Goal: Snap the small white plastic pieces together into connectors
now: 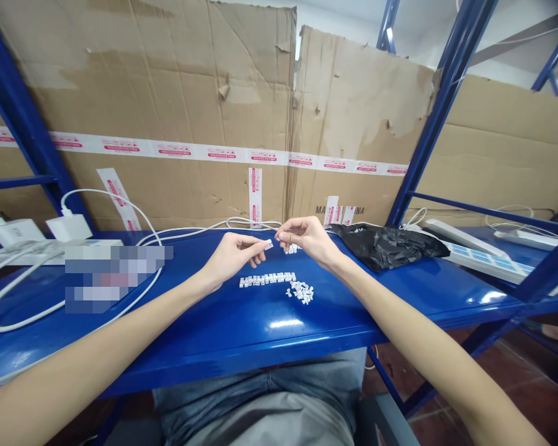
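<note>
My left hand (pixel 232 257) reaches in from the left, with its thumb and fingertips pinched on a small white plastic piece (pixel 268 245). My right hand (pixel 307 238) sits just beyond it, fingers curled together, and whether they hold anything is hidden. Beneath those fingers lies a small cluster of white pieces (pixel 292 249). Nearer me, a neat row of linked white pieces (pixel 267 279) lies on the blue steel shelf (pixel 242 328). A loose heap of similar pieces (pixel 301 292) lies just right of the row.
A crumpled black plastic bag (pixel 385 246) and a white power strip (pixel 483 261) lie on the right. White cables (pixel 28 297) and a white charger (pixel 69 227) are on the left, beside a blurred patch. Taped cardboard (pixel 167 93) backs the shelf between blue uprights.
</note>
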The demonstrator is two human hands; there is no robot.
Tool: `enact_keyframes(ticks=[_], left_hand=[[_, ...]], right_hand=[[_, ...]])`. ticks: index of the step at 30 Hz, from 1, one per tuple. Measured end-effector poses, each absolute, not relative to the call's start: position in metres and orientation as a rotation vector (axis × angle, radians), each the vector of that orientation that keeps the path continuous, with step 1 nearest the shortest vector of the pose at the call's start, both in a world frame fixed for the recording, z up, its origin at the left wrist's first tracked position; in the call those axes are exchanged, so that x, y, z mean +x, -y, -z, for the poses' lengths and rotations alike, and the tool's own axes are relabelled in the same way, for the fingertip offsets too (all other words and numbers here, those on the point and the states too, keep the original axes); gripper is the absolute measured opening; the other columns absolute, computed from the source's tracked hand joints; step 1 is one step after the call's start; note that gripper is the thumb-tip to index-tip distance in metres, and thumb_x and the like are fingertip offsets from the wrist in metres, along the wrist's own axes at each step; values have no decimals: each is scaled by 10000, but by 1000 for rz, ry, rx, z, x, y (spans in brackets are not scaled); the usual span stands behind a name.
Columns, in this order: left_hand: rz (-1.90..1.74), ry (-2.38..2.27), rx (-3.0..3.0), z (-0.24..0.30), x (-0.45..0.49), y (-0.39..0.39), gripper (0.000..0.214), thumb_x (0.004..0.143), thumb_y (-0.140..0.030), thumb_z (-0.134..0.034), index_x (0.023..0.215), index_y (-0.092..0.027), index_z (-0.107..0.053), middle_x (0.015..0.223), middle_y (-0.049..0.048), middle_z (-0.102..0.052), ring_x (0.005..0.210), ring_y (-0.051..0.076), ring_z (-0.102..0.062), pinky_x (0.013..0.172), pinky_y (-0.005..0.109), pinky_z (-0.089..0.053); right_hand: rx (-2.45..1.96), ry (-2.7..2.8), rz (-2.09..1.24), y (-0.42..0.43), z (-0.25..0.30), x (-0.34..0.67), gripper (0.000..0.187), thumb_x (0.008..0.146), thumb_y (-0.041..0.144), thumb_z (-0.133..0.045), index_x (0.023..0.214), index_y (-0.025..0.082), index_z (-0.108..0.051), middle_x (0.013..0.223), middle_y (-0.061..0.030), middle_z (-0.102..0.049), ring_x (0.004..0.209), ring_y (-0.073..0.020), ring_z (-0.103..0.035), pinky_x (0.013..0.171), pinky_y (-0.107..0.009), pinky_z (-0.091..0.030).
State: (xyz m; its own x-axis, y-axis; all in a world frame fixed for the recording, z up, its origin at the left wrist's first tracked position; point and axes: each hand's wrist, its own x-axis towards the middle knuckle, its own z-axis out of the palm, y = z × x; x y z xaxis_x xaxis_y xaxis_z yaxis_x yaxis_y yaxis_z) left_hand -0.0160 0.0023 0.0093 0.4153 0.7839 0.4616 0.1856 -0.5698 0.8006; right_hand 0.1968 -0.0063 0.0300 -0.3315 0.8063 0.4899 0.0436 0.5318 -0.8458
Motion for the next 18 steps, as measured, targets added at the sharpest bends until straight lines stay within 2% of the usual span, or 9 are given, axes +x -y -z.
enact_keyframes(ticks=[3, 9, 13, 18], left_hand=[[-1122, -827, 1952, -9, -16, -1, 366, 873, -452, -713, 661, -156, -756, 642, 58, -723, 547, 137, -635, 559, 247, -548], [-1109, -825, 1927, -9, -15, 0, 390, 872, -463, -707, 631, -159, -752, 610, 60, -717, 529, 141, -634, 547, 251, -548], [-1120, -829, 1934, -8, -16, -1, 403, 875, -472, -704, 625, -159, -753, 602, 63, -717, 519, 140, -630, 532, 248, -537], [-1116, -832, 1849, -6, -15, -1, 390, 851, -469, -733, 617, -158, -758, 602, 64, -715, 523, 135, -627, 539, 245, -534]], right_hand=[[-732, 1757, -905, 6, -29, 197, 262, 758, 375, -820, 801, 142, -708, 614, 0, -641, 547, -103, -550, 537, -253, -452], [-735, 1775, -928, 5, -25, 191, 227, 723, 309, -830, 828, 139, -722, 696, -28, -688, 666, -148, -656, 704, -330, -563], [-778, 1729, -868, 6, -25, 188, 297, 666, 343, -875, 800, 161, -682, 704, -25, -692, 658, -156, -668, 690, -337, -580], [-769, 1746, -780, 9, -23, 184, 290, 698, 365, -855, 780, 169, -659, 708, -28, -686, 654, -156, -664, 686, -341, -575]])
